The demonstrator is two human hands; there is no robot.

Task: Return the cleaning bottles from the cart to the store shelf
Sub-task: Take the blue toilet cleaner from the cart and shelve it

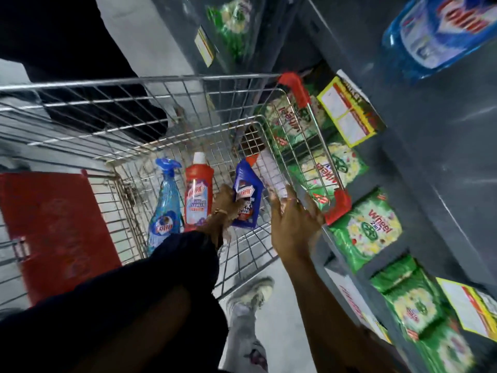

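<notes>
Three cleaning bottles lie in the wire cart (150,79): a blue trigger spray bottle (164,208), a red Harpic bottle (198,196) with a white cap, and a dark blue Harpic bottle (246,193). My left hand (223,204), in a dark sleeve with a bracelet at the wrist, reaches into the cart and grips the dark blue bottle, which tilts up off the cart floor. My right hand (291,222) rests with fingers spread on the cart's right rim, beside a red corner guard (339,208). The grey store shelf (441,146) stands just right of the cart.
Green Wheel detergent packets (367,232) fill the lower shelves, with yellow price tags (349,114) on the edges. A large blue refill bottle (441,33) sits on an upper shelf. A red flap (53,232) closes the cart's near left side. My shoe (252,292) is on the pale floor.
</notes>
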